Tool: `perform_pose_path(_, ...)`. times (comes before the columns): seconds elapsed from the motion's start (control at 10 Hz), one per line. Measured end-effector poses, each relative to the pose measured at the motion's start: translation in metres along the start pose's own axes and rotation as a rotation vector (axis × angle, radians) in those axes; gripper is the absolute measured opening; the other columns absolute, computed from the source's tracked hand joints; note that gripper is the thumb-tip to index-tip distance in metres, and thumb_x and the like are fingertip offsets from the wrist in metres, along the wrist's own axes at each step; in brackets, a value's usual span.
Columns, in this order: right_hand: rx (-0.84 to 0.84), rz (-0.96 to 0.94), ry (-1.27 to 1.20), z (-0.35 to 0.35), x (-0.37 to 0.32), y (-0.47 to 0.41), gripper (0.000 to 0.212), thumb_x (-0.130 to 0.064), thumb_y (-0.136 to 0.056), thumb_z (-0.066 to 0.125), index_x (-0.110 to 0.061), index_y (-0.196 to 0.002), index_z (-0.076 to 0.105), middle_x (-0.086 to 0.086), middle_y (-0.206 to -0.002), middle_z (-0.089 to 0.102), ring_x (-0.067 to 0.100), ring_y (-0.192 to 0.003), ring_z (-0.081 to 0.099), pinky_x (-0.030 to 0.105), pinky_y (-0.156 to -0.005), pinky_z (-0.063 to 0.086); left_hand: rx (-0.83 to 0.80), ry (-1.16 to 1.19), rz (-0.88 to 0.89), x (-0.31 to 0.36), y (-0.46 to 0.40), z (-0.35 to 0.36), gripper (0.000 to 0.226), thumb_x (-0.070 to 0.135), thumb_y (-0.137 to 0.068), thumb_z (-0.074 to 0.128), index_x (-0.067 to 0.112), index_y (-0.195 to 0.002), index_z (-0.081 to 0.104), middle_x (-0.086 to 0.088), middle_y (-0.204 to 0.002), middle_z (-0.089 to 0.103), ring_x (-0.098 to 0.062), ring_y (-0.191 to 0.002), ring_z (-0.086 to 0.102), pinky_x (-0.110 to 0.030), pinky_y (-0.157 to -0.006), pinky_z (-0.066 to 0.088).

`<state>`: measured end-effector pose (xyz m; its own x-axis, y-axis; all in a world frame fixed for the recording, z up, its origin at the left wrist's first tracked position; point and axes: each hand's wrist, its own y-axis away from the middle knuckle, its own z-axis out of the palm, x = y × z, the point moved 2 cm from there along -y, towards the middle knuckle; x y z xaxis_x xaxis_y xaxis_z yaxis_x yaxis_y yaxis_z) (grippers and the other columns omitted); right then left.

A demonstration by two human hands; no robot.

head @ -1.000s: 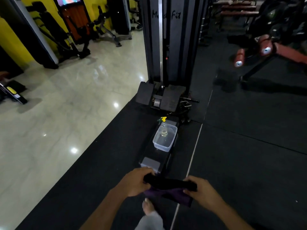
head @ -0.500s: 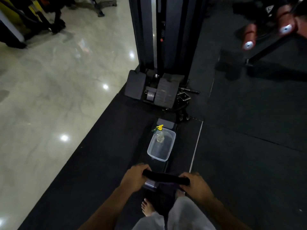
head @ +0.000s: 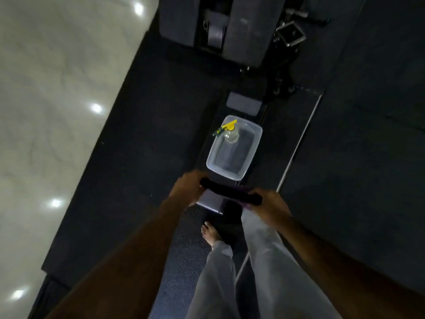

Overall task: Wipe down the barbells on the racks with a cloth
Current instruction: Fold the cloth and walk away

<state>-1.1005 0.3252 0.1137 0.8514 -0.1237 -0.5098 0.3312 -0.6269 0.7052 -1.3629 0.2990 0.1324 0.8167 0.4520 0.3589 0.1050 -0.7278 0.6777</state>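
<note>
The floor fell into two parts: a glossy pale marble stretch on the left, dotted with round light reflections, and a matte dark rubber mat covering the rest, crossed by a thin pale line. At the top stood the base of a machine, with flat dark padded plates and a square metal bracket beside it. A long dark bench ran from it toward the person, its surface smooth with a grey rectangular pad at each end. Loose pale grey trousers and one bare foot showed below, the foot on a strip of dimpled matting.

On the bench sat a clear plastic tub, rectangular with rounded corners. Inside it, at the far end, stood a clear spray bottle with a yellow and green trigger head.

Just nearer than the tub, both hands held a short black bar level. The left hand had its grip clenched round one end, the right hand round the other. A purple cloth peeked out along the bar by the right hand, mostly hidden.
</note>
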Motion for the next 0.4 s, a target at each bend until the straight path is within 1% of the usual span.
perform_pose_path(0.1, 0.014, 0.042, 0.105, 0.002, 0.012, -0.070, 0.030, -0.042, -0.091, 0.067, -0.032, -0.119, 0.067, 0.004, -0.104, 0.072, 0.025, -0.097, 0.071, 0.029, -0.076, 0.052, 0.005, 0.013, 0.001, -0.010, -0.064, 0.013, 0.024, 0.011, -0.085, 0.072, 0.018, -0.108, 0.072, -0.008, -0.113, 0.070, -0.031, -0.106, 0.066, -0.036, -0.083, 0.048)
perform_pose_path(0.2, 0.115, 0.000, 0.150, 0.002, 0.016, -0.107, 0.026, -0.036, -0.092, 0.066, -0.029, -0.117, 0.067, 0.007, -0.100, 0.072, 0.029, -0.094, 0.069, 0.033, -0.074, 0.054, 0.039, 0.041, 0.000, -0.015, -0.101, 0.018, 0.021, 0.009, -0.086, 0.071, 0.015, -0.106, 0.071, -0.011, -0.110, 0.068, -0.033, -0.103, 0.065, -0.037, -0.082, 0.047)
perform_pose_path(0.3, 0.257, -0.119, 0.180, -0.001, 0.017, -0.144, 0.026, -0.023, -0.086, 0.072, -0.020, -0.112, 0.069, 0.012, -0.099, 0.071, 0.035, -0.100, 0.063, 0.041, -0.081, 0.052, 0.121, 0.069, 0.023, -0.020, -0.143, 0.020, 0.029, 0.004, -0.086, 0.067, 0.016, -0.112, 0.070, -0.009, -0.119, 0.063, -0.032, -0.107, 0.062, -0.037, -0.087, 0.048)
perform_pose_path(0.4, 0.153, -0.169, 0.243, 0.017, 0.026, -0.160, 0.033, -0.023, -0.085, 0.074, -0.017, -0.117, 0.067, 0.008, -0.105, 0.071, 0.033, -0.107, 0.060, 0.044, -0.088, 0.050, 0.003, 0.003, 0.024, -0.038, -0.157, 0.040, 0.047, -0.001, -0.086, 0.068, 0.018, -0.129, 0.064, -0.007, -0.142, 0.051, -0.027, -0.121, 0.057, -0.035, -0.097, 0.047)
